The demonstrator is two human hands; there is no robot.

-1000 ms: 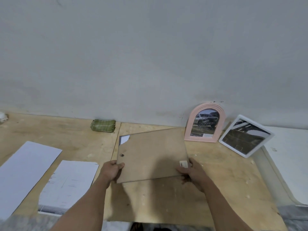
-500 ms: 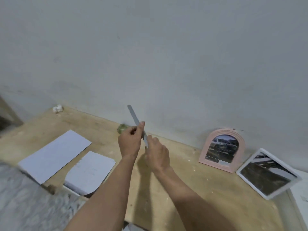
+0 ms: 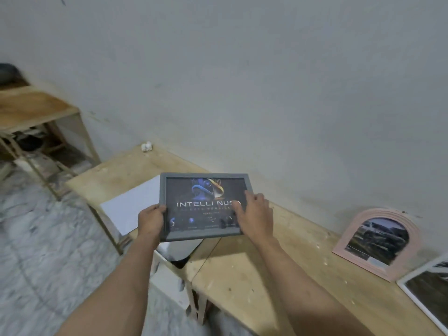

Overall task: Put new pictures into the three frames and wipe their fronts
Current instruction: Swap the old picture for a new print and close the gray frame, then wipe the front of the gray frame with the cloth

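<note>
Both hands are on the grey frame (image 3: 204, 206), which I see held face up above the near left end of the wooden table (image 3: 278, 267). My left hand (image 3: 150, 221) grips the frame's left edge, thumb over the front rim and the remaining fingers hidden under it. My right hand (image 3: 254, 218) lies on the right part of the front, fingers spread flat over the glass and the palm covering the lower right corner; I cannot tell whether it also hooks under the edge.

Inside the frame sits a dark poster with a blue and gold emblem at the top. Large pale letters below it read "INTELLI NUS", the end of the word covered by my fingers. A smaller line underneath is too blurred to read, as are the small icons along the bottom.

White paper (image 3: 132, 207) lies on the table just behind and left of the frame, and another sheet (image 3: 180, 249) shows below the frame's lower edge.

Well apart to the right, a pink arched frame (image 3: 378, 243) leans against the wall (image 3: 242, 81), holding a photo of a car. Just beside it, at the picture's right edge, a white frame (image 3: 429, 294) with a dark photo is partly cut off.
</note>
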